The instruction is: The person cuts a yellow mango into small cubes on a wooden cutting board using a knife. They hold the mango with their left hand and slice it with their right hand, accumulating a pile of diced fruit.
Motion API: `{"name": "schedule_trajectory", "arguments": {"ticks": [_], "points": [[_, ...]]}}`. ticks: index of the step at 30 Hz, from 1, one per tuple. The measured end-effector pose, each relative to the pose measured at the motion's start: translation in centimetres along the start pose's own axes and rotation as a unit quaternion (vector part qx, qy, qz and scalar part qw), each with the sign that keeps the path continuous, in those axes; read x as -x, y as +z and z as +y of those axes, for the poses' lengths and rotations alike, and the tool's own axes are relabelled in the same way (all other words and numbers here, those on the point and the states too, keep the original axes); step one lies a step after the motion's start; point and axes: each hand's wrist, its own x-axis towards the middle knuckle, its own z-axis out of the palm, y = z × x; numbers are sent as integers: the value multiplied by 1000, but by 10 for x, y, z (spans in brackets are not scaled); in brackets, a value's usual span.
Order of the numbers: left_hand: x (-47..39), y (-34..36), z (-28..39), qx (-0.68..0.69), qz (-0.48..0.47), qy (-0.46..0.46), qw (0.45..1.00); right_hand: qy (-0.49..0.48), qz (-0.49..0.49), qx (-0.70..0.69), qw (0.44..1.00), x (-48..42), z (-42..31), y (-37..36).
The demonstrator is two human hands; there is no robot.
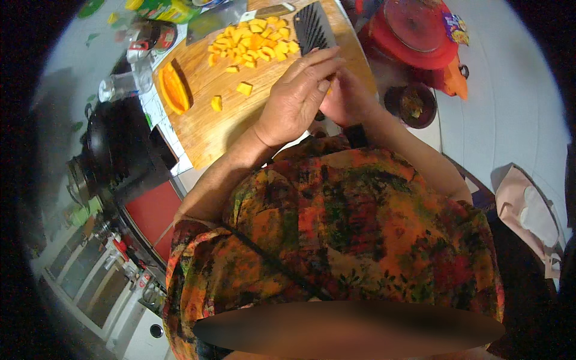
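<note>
My left hand (297, 92) and my right hand (348, 96) meet over the right edge of a wooden cutting board (207, 135). The left hand's fingers lie extended across the right hand and hide its fingers. A small bit of yellow shows between them; what it belongs to is hidden. Just beyond the hands rests a dark, ridged utensil (314, 27). Cut pumpkin chunks (252, 40) are heaped on the far part of the board, with a few loose pieces nearer me. To the left lies a hollowed pumpkin wedge (173, 90).
A broad-bladed knife (216, 22) with a wooden handle lies at the board's far edge. Left are a clear glass jar (126, 85) and a black pot (119, 139). On the right stand a red lidded container (414, 31) and a dark bowl (410, 105).
</note>
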Motion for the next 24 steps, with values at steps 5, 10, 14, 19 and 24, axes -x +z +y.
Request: {"name": "schedule_trajectory", "arguments": {"ticks": [5, 10, 14, 19, 24], "points": [[-11, 30, 20, 321, -57, -222, 919, 118, 123, -583, 795, 48, -27, -57], [-22, 59, 7, 565, 31, -294, 771, 168, 152, -732, 643, 110, -8, -161], [-10, 72, -11, 631, 72, -357, 685, 168, 264, -661, 682, 170, 23, -235], [0, 65, 5, 623, 135, -375, 673, 319, 430, -378, 755, 241, 118, -268], [6, 54, 18, 542, 179, -369, 733, 438, 253, 235, 830, 334, 258, -266]]}}
